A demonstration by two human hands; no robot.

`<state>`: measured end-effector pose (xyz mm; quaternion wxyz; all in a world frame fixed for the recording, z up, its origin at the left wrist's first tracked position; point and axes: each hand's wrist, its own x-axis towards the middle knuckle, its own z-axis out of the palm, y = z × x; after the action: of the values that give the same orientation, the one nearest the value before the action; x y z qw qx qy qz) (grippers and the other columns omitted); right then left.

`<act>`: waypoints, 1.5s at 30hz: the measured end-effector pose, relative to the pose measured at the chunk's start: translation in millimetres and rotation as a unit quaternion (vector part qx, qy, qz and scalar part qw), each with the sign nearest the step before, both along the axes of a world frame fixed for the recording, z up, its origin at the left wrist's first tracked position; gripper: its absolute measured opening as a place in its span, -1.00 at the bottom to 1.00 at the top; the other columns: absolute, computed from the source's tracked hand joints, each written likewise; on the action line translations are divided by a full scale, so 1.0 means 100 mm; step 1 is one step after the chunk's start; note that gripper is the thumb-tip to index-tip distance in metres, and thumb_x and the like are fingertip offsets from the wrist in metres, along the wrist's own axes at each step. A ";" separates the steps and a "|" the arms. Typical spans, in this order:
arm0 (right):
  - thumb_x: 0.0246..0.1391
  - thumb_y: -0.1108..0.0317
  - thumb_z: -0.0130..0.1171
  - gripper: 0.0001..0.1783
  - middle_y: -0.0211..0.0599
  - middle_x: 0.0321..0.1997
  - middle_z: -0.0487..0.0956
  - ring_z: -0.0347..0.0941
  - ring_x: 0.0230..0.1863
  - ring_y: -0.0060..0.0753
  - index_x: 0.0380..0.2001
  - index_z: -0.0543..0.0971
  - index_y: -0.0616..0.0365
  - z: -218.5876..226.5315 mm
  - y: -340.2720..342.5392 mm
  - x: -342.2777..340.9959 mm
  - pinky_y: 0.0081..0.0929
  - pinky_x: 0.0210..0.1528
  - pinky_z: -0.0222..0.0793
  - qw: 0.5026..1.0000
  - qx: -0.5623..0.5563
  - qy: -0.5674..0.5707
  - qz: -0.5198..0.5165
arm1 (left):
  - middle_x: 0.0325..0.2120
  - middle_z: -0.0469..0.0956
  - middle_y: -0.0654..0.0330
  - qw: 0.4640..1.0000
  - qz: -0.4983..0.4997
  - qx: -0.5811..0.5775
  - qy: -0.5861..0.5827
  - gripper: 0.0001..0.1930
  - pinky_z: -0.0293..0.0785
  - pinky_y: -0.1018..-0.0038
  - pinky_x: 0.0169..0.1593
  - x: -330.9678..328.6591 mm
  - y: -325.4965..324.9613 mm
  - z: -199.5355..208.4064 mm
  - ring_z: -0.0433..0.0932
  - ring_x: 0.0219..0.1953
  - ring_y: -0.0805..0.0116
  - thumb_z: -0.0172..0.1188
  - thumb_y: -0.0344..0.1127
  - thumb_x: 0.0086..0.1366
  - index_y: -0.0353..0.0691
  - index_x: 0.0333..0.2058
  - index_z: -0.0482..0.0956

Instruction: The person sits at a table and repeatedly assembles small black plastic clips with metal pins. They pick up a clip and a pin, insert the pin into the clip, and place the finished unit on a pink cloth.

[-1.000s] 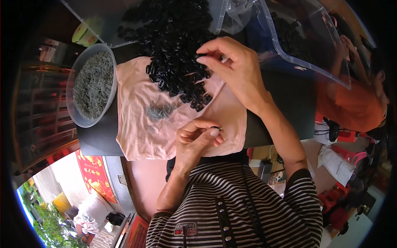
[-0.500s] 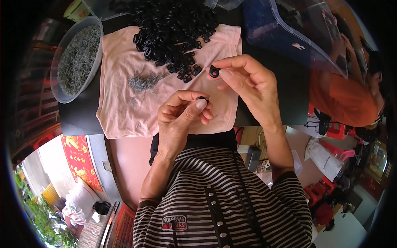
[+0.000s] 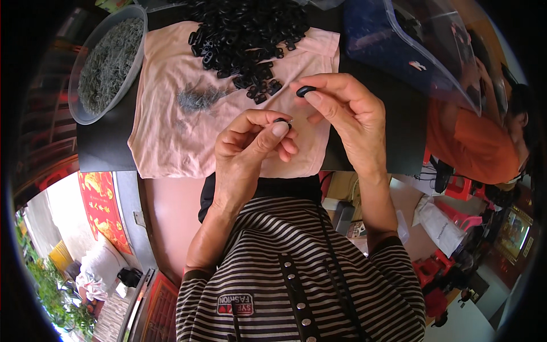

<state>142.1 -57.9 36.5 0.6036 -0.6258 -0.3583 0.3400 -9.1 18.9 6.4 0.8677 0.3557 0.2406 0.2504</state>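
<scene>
My left hand (image 3: 242,154) pinches a small black plastic cord-lock part (image 3: 280,120) between thumb and forefinger, with a thin metal spring (image 3: 290,121) sticking out of its right end. Slightly higher and to the right, my right hand (image 3: 356,117) grips another black cord-lock piece (image 3: 306,90), rounded and turned edge-on. The two pieces are apart. Both hands hover over a pink cloth (image 3: 165,145). Beyond them lies a big heap of black cord-lock pieces (image 3: 245,43), and a little pile of fine springs (image 3: 196,99) rests on the cloth left of it.
At the far left stands a clear tub (image 3: 141,43) full of grey metal springs (image 3: 111,68). A blue translucent bin (image 3: 370,43) sits at the far right. The dark tabletop (image 3: 399,137) shows around the cloth. Beyond the right side is a person in orange (image 3: 473,137).
The piece in my right hand has turned from showing its hole to edge-on, and that hand has shifted slightly right. My left hand keeps its pinch. The whole view has shifted a little.
</scene>
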 end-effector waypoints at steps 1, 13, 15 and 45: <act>0.10 0.50 0.11 -0.79 -0.37 -0.24 0.57 0.46 -0.34 -0.67 -0.17 0.54 0.25 -0.02 0.00 0.03 -0.74 -0.32 0.40 0.998 0.007 -0.061 0.002 | -0.41 0.56 0.10 1.000 0.003 0.003 -0.001 -0.86 0.46 0.57 -0.38 0.00 0.00 0.01 0.53 -0.45 0.43 0.12 -0.45 0.25 -0.42 -0.26 0.50; 0.03 0.52 0.19 -0.79 -0.37 -0.30 0.56 0.44 -0.33 -0.73 -0.22 0.52 0.30 -0.06 0.03 -0.05 -0.78 -0.32 0.36 0.994 0.038 0.100 -0.009 | -0.16 0.53 0.09 0.984 0.116 0.132 -0.010 -0.87 0.41 0.52 -0.01 0.13 -0.05 0.03 0.50 -0.10 0.40 0.16 -0.47 0.21 -0.34 -0.26 0.53; 0.02 0.54 0.19 -0.79 -0.37 -0.31 0.56 0.45 -0.32 -0.72 -0.22 0.51 0.30 -0.05 0.02 -0.05 -0.78 -0.31 0.36 0.995 0.039 0.089 -0.014 | -0.15 0.53 0.08 0.985 0.110 0.131 -0.011 -0.87 0.42 0.50 -0.01 0.12 -0.05 0.01 0.50 -0.10 0.38 0.16 -0.46 0.21 -0.34 -0.26 0.53; 0.05 0.49 0.18 -0.77 -0.33 -0.30 0.60 0.50 -0.33 -0.70 -0.18 0.54 0.29 -0.03 -0.01 -0.06 -0.78 -0.41 0.40 0.999 0.019 0.037 0.006 | -0.47 0.56 0.21 0.995 0.076 0.062 0.028 -0.79 0.41 0.64 -0.30 0.12 -0.01 -0.03 0.47 -0.44 0.54 0.17 -0.40 0.23 -0.40 -0.21 0.53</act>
<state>135.9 -58.6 33.7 0.6261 -0.5993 -0.3457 0.3596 3.1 17.9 3.0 0.8150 0.3967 0.2755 0.3202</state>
